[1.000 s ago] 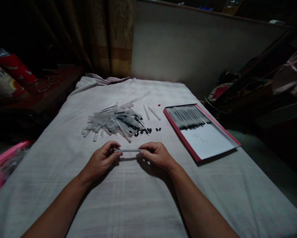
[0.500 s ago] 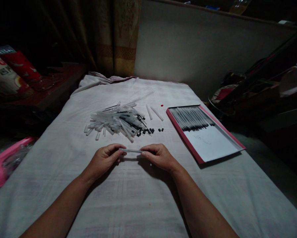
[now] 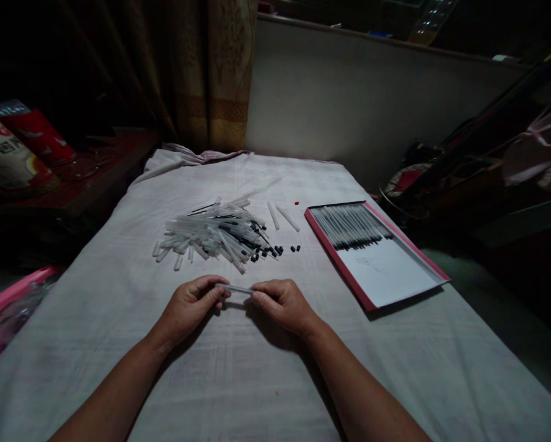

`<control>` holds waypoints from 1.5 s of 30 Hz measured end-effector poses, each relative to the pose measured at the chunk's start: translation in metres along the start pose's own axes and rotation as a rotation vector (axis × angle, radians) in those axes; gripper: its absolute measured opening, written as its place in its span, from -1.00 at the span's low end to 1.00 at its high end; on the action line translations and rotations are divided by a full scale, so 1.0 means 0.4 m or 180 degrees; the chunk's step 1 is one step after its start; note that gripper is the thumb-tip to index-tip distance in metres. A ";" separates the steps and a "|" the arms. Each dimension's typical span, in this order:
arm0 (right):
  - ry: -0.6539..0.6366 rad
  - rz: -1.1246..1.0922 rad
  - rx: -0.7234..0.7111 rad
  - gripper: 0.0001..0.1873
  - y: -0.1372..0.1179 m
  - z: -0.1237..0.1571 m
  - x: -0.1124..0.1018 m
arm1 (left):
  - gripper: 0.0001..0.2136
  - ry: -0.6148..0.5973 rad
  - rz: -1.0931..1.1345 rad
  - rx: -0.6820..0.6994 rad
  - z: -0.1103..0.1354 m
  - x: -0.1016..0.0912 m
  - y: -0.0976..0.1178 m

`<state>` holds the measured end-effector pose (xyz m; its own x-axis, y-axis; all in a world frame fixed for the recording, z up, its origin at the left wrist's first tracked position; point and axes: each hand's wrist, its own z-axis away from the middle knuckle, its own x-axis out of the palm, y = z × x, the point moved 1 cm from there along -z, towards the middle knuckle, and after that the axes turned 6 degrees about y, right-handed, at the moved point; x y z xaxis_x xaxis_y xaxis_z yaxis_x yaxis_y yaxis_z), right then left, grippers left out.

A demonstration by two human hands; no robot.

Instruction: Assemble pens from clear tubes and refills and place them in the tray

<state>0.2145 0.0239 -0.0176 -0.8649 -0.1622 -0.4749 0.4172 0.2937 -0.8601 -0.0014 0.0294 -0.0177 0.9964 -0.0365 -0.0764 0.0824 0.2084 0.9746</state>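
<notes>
A slim, translucent pen barrel [image 3: 236,288] is held level between my two hands, just above the cloth. My left hand [image 3: 193,307] pinches its left end between thumb and fingers. The fingers of my right hand [image 3: 284,304] are closed on its right end, hiding the tip. Beyond the hands lies a loose pile of pen barrels [image 3: 201,233], mixed with dark thin rods and black pen parts. Several small black plugs [image 3: 277,250] are scattered at the pile's right side. Two loose barrels [image 3: 287,218] lie apart behind them.
On the right sits a shallow pink-edged box [image 3: 371,301] with a row of pens [image 3: 349,224] in its far half. A tiny red piece [image 3: 296,203] rests near the box. White cloth [image 3: 238,380] covers the table. At left are a pink handle-like object [image 3: 8,307] and a red package [image 3: 45,135].
The right end of the barrel has dipped, and my hands are slightly closer together. The whole view has shifted a little; the pile and box look unchanged.
</notes>
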 end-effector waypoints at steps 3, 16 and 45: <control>0.0055 0.0032 0.0140 -0.73 -0.013 -0.002 -0.001 | -0.59 0.0025 0.0139 -0.0069 -0.003 0.003 0.003; 0.2873 0.0593 0.0814 -0.61 0.136 -0.061 -0.396 | -0.38 0.0119 0.0259 -0.0065 -0.006 -0.009 0.020; 0.2187 0.3011 0.2214 -0.59 0.228 -0.154 -0.551 | -0.50 0.0099 0.0268 0.0012 -0.013 -0.004 -0.001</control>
<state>0.4261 0.1446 0.0201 -0.0500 0.3927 -0.9183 0.7997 -0.5351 -0.2723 -0.0028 0.0345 -0.0190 0.9999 0.0112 -0.0006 -0.0017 0.2059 0.9786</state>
